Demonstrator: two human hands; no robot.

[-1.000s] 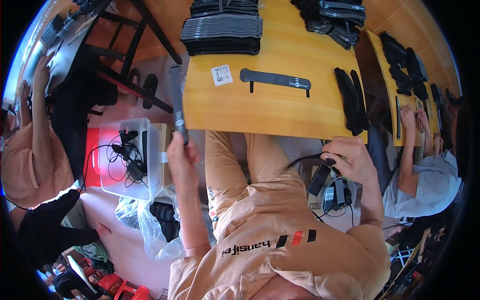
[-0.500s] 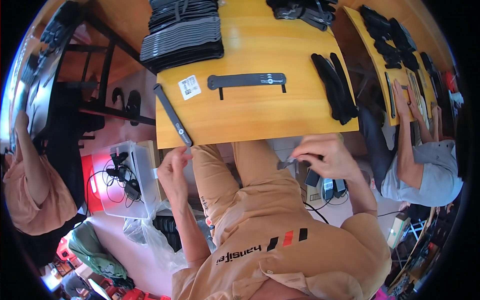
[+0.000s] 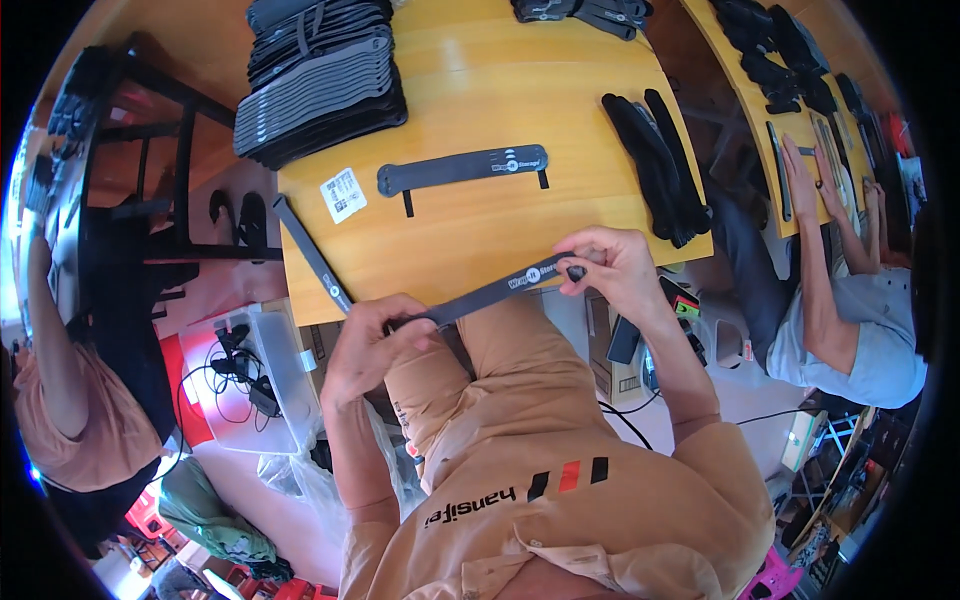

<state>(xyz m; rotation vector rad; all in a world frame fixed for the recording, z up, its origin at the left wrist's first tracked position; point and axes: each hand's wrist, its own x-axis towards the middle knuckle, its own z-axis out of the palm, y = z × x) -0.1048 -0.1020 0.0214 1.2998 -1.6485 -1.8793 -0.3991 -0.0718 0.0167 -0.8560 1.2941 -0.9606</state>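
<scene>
A dark grey strap (image 3: pixel 490 291) with white print is stretched between my hands, just over the table's near edge. My left hand (image 3: pixel 378 345) pinches its left end, and my right hand (image 3: pixel 612 268) grips the right end between thumb and fingers. Beyond it a wider grey strap (image 3: pixel 460 171) lies flat, with two short black strips poking out from under it. One narrow strap (image 3: pixel 315 256) rests slantwise along the table's left edge, close to my left hand. A white printed label (image 3: pixel 343 195) sits between these two.
On the yellow table (image 3: pixel 480 90) stands a tall stack of grey straps (image 3: pixel 325 90) at far left. Black straps (image 3: pixel 655 165) lie at right, and a bundle (image 3: pixel 585 14) at the back. A clear bin with cables (image 3: pixel 250 375) is on the floor at left. Co-workers sit on both sides.
My hands have risen to the table's near edge. The strap, bunched in my right hand before, is now drawn out straight, with my left hand holding its other end.
</scene>
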